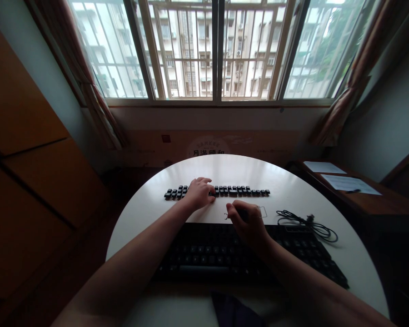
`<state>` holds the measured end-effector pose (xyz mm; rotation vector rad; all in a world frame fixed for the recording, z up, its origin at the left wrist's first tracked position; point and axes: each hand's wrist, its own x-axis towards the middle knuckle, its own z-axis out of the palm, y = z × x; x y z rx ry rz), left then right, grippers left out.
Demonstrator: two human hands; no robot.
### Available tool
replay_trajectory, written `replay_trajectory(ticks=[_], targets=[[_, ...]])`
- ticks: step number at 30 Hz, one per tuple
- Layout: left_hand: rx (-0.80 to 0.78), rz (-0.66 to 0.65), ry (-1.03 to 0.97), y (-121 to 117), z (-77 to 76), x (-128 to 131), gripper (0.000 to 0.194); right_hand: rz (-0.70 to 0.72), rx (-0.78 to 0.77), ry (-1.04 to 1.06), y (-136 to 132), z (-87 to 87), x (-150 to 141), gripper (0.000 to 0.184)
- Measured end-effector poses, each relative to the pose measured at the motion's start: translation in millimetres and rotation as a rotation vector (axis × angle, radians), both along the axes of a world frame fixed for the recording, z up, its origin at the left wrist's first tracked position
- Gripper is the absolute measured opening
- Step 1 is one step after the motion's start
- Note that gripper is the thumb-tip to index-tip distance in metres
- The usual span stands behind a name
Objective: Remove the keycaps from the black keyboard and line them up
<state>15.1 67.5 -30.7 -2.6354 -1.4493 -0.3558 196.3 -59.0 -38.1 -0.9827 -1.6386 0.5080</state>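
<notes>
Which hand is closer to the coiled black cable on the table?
Right. The right hand is to the left of the coiled cable; the left hand is farther left, at the row of keycaps.

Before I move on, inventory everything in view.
table: one, white, centre
keyboard: one, black, table's near half
keycaps: many, black, row beyond keyboard
cable: one, black, table's right side
wire-like outline: one, dark, between keyboard and keycaps
side desk: one, brown, right side
papers: two, white, side desk
pen: one, dark, by nearer paper
window: one, grey, far wall
curtains: two, brownish, flanking window
buildings: count unclear, pale, outside
printed panel: one, pinkish, below window
cabinet: one, orange, left
cloth: one, purplish, bottom edge
left hand: one, bare, at keycaps
right hand: one, bare, curled, keyboard's far edge
forearms: two, bare, bottom corners
</notes>
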Motion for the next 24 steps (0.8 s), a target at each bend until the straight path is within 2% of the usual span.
replay_trajectory(ticks=[10,20,24], targets=[[-0.007,-0.036,-0.039,-1.4,2.5,0.4,0.021,0.014,-0.007,-0.008,0.5,1.2,0.3,0.038],[0.089,-0.053,-0.157,-2.5,4.9,1.0,0.021,0.018,-0.003,-0.042,-1.6,1.6,-0.5,0.037],[0.038,-0.063,-0.153,-3.4,6.2,0.3,0.02,0.035,0.004,-0.085,-2.4,4.2,-1.3,0.037]])
